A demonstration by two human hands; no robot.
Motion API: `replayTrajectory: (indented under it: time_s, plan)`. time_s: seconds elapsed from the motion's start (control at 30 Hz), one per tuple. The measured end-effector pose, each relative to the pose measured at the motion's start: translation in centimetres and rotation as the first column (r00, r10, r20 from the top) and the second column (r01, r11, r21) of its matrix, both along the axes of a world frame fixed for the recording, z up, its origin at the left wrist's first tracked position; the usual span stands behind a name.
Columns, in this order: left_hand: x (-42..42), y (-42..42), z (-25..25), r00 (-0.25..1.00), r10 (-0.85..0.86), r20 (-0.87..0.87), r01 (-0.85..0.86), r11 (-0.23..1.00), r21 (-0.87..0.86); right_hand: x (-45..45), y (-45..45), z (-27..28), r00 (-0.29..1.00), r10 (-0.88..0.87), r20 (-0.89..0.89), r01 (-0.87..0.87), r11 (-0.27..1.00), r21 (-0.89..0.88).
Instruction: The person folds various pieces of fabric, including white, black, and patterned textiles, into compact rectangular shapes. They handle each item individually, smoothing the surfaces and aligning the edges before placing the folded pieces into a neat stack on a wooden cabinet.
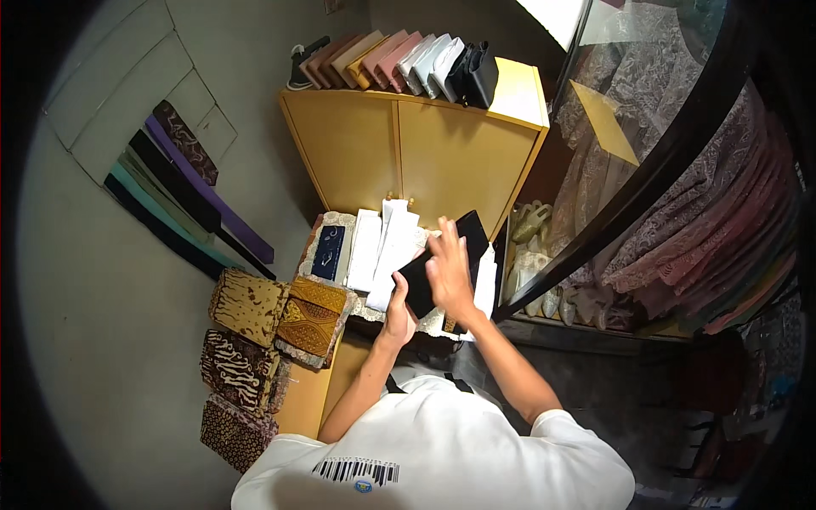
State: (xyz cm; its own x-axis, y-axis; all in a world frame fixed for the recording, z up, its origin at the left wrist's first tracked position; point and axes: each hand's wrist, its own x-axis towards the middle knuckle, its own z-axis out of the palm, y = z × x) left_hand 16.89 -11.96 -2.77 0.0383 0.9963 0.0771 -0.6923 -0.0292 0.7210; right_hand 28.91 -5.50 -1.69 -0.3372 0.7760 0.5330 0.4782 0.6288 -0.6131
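A flat black rectangular item (417, 290), its exact kind not clear, is held slantwise above the small table. My left hand (400, 319) grips its lower left edge, with the thumb on top and the other fingers mostly hidden beneath. Over its face is my right hand (449, 271), blurred, fingers extended; whether it touches the surface cannot be told. Just beyond lie long folded white cloths (390, 252) on a lace table cover (376, 312). Left of them sits a dark blue patterned flat piece (329, 253).
Behind the table stands a yellow wooden cabinet (357, 146) topped with a row of clutch bags (395, 60). Folded batik cloths (248, 306) are stacked at left, near neckties (185, 191) on the wall. A dark-framed glass case (637, 204) holds lace garments (695, 210) and shoes (548, 306).
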Motion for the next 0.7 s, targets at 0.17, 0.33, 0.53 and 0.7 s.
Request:
replayTrajectory:
  time_s: [0.17,0.33,0.53,0.7]
  plan:
    - [-0.5,0.5,-1.1,0.987,0.051,0.154,-0.039,0.996,-0.082,-0.2,-1.1,-0.6,0.923,0.238,0.301,-0.274,0.958,0.085]
    - [-0.8,-0.6,-0.2,0.995,-0.059,0.082,0.062,0.998,-0.033,2.9,2.5,-0.1,0.999,-0.045,0.013,0.045,0.998,-0.051]
    - [2.7,0.6,-3.1,0.955,0.296,0.006,-0.296,0.955,0.015,-1.9,-3.8,-0.2,0.995,0.031,0.094,-0.034,0.999,0.031]
    - [1.3,-0.4,-1.6,0.917,0.400,-0.016,-0.382,0.863,-0.331,-0.2,-2.1,-0.5,0.968,0.055,0.246,-0.064,0.998,0.026]
